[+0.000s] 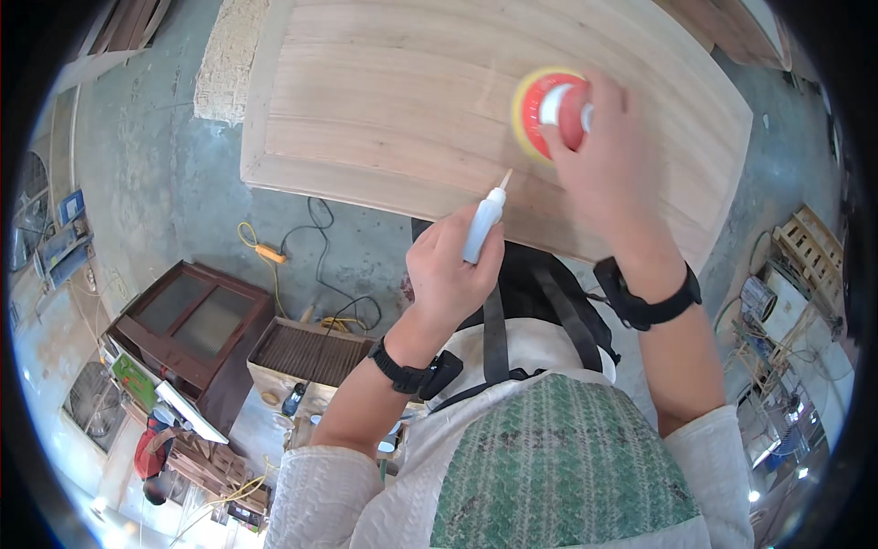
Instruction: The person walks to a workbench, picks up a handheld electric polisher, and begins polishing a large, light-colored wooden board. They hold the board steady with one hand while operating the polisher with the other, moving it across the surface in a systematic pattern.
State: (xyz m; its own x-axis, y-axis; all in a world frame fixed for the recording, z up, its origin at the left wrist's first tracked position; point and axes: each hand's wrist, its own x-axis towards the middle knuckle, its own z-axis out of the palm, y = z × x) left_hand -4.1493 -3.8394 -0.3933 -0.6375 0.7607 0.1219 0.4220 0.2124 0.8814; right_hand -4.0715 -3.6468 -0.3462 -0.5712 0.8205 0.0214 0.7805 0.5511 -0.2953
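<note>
Wooden panel (384, 101), grained; tapered bottle (484, 222) in left hand (450, 267).

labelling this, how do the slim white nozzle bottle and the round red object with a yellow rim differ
The white nozzle bottle is slim, the yellow-rimmed red object broad and round. The bottle is mostly white, the red object multicoloured. The left hand holds the bottle, the right hand the red object. Both are hand-held.

Left hand (455, 265) grips white bottle (483, 227); right hand (611, 165) holds red disc (552, 108).
</note>
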